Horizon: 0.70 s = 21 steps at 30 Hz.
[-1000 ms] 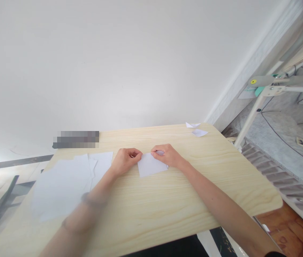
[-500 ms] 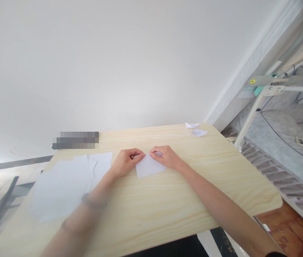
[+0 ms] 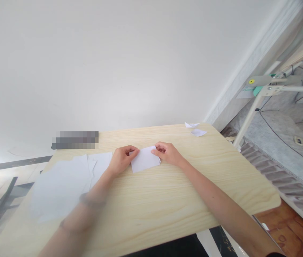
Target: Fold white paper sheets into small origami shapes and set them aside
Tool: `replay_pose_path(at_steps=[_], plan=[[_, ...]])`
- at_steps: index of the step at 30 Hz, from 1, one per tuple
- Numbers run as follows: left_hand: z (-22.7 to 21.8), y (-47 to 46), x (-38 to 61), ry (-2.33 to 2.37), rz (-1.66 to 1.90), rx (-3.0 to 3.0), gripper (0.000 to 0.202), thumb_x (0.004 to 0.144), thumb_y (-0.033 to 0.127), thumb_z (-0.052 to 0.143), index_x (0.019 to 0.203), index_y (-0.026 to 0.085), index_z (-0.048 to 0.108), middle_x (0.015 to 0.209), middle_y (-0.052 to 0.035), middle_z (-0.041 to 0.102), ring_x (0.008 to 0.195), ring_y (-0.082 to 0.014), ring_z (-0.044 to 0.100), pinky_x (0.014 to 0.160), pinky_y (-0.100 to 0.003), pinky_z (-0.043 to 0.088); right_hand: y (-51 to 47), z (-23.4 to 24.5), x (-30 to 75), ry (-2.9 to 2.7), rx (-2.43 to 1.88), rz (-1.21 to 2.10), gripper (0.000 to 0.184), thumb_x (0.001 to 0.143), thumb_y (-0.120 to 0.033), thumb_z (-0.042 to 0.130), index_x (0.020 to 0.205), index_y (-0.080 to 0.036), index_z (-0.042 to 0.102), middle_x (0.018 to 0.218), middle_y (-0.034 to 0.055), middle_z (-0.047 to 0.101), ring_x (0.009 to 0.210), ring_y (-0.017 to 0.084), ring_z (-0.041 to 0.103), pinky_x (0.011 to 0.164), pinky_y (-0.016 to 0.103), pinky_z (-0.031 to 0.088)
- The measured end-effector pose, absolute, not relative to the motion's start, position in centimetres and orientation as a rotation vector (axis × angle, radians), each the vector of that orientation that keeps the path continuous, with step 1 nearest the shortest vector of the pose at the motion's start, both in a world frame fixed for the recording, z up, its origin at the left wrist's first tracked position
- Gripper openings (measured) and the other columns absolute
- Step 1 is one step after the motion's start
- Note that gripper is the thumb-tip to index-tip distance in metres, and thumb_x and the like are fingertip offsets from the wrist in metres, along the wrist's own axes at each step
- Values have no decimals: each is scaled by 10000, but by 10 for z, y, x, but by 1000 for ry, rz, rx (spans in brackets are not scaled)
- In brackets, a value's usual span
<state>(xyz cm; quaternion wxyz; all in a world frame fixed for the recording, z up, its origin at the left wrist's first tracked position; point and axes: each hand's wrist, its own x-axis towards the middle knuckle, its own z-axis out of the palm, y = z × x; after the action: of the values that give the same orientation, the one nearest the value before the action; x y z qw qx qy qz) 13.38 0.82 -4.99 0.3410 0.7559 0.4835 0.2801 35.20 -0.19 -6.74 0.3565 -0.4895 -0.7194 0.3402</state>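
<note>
A folded piece of white paper is held between my two hands above the middle of the wooden table. My left hand pinches its upper left corner, thumb on the near face and fingers behind. At the upper right corner, my right hand grips it the same way. Layers show along the paper's right edge. The fingertips behind the paper are partly hidden.
Loose white sheets lie on the left of the table, partly behind my left forearm. Two small folded papers rest at the far right corner. A pixelated dark object sits at the back left. A white wall stands behind.
My hands have moved apart along the paper's top edge, from its middle to the two upper corners. The paper has shifted slightly left and up.
</note>
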Motion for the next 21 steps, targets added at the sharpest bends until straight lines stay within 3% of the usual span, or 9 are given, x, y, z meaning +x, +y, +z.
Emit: replay_pose_path(at_steps=[7,12,16,21], plan=[[-57,10,133,1302,757,2086,407,762,413,488,1131,246,526,928,-24,623,663,-131,537,633,-259,433,0,-75,342,-1741,-1391,718,199,735,-340,537,790,-159,597,671,3,594,556,87,496,516,194,391],[-64,13,132,1214,732,2425,278,789,374,477,989,265,638,1039,-43,550,917,-193,491,847,-342,386,-2,-76,340,-1850,-1388,556,178,754,-308,537,846,-181,623,767,15,634,585,91,517,579,213,412],[-66,14,130,1214,675,2564,277,820,369,443,1001,286,636,1016,-42,535,918,-197,463,852,-367,371,-5,-73,342,-2033,-1290,441,194,794,-275,507,920,-216,642,849,18,638,628,94,530,640,229,421],[-63,14,128,1227,623,2625,297,839,362,413,1045,279,610,953,-50,527,891,-191,460,832,-354,374,-6,-68,347,-2271,-1055,342,280,825,-259,472,1079,-254,590,1026,27,613,943,151,515,829,293,416]])
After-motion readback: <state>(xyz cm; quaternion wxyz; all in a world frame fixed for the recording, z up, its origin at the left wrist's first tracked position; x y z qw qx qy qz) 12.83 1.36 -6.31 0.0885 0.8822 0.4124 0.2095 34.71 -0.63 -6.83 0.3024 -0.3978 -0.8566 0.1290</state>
